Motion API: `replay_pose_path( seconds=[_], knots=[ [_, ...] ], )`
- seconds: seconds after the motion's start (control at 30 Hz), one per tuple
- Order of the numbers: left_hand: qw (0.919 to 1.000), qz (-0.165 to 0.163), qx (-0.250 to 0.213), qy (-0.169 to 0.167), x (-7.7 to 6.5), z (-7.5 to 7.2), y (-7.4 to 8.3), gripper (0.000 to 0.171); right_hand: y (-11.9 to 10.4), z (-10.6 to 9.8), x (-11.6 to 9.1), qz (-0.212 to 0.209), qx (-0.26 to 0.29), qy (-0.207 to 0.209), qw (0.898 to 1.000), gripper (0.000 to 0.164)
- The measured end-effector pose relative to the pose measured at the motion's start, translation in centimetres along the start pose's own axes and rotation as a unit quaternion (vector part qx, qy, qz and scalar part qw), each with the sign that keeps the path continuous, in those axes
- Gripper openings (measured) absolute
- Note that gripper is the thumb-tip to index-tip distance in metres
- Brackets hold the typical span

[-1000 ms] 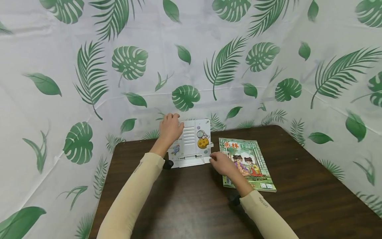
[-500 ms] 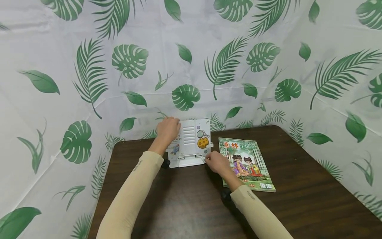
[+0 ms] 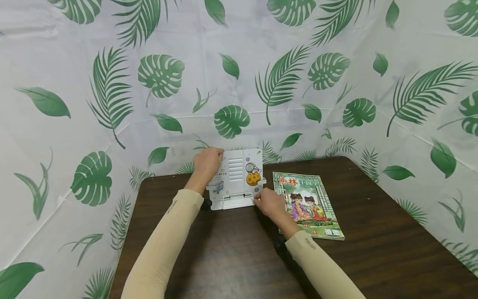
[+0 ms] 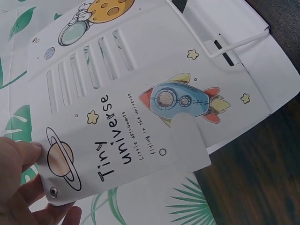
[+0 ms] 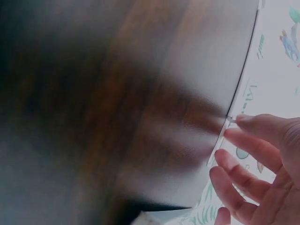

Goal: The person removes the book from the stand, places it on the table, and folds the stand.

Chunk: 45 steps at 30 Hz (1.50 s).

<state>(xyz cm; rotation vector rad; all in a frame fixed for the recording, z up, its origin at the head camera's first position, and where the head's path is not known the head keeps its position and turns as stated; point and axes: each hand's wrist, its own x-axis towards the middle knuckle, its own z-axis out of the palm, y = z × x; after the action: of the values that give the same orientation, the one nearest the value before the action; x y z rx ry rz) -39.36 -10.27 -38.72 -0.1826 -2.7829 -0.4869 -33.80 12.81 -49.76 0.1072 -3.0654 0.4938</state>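
A white book stand (image 3: 240,187) with astronaut and rocket cartoons stands tilted back on the table, its slotted panel facing me. My left hand (image 3: 207,162) grips its upper left corner, thumb on the printed face and fingers behind, as the left wrist view shows beside the ringed planet (image 4: 61,159). Low on the stand, a white wire arm (image 4: 243,43) crosses the bottom ledge. At the ledge's right end, my right hand (image 3: 269,202) pinches a small wire tip (image 5: 231,119) between thumb and index finger, the other fingers loosely bent.
A green illustrated magazine (image 3: 311,220) lies flat to the right, partly under the right wrist in the head view. The dark wooden table (image 3: 231,257) meets a leaf-patterned cloth (image 3: 194,104) behind and at the sides.
My right hand has moved left to the stand's ledge and closed on the wire. The left hand has slid slightly left and down at the corner, baring more of the printed panel.
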Motion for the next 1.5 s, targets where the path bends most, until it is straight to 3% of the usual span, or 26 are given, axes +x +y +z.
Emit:
replay_pose_path(
  seconds=[0.23, 0.5, 0.87, 1.07, 1.27, 1.5],
  knots=[
    [0.9974, -0.01, -0.07, -0.015, -0.2, -0.5, -0.6, 0.033, -0.5, 0.1, 0.6, 0.003, -0.006, -0.003, 1.0, 0.012],
    [0.9966, -0.012, -0.073, -0.036, -0.4, -0.6, -1.1, 0.032, -0.8, 0.1, 0.6, -0.003, -0.018, -0.013, 1.0, 0.014],
    [0.9967, 0.004, -0.076, -0.027, -0.9, -0.9, -1.4, 0.033, -0.8, -1.1, 1.3, -0.018, -0.054, -0.028, 0.998, 0.014],
    [0.9966, 0.014, -0.074, -0.036, -1.3, -1.3, -1.5, 0.034, -0.6, -1.3, 2.5, -0.034, -0.093, -0.028, 0.995, 0.039],
    [0.9941, 0.004, -0.091, -0.059, -1.8, -1.8, -2.1, 0.035, -0.5, -0.8, 3.2, -0.033, -0.108, -0.035, 0.993, 0.043],
    [0.9945, 0.023, -0.096, -0.033, -2.5, -2.1, -2.4, 0.027, -0.8, -0.7, 3.7, -0.028, -0.105, -0.03, 0.994, 0.046]
  ],
)
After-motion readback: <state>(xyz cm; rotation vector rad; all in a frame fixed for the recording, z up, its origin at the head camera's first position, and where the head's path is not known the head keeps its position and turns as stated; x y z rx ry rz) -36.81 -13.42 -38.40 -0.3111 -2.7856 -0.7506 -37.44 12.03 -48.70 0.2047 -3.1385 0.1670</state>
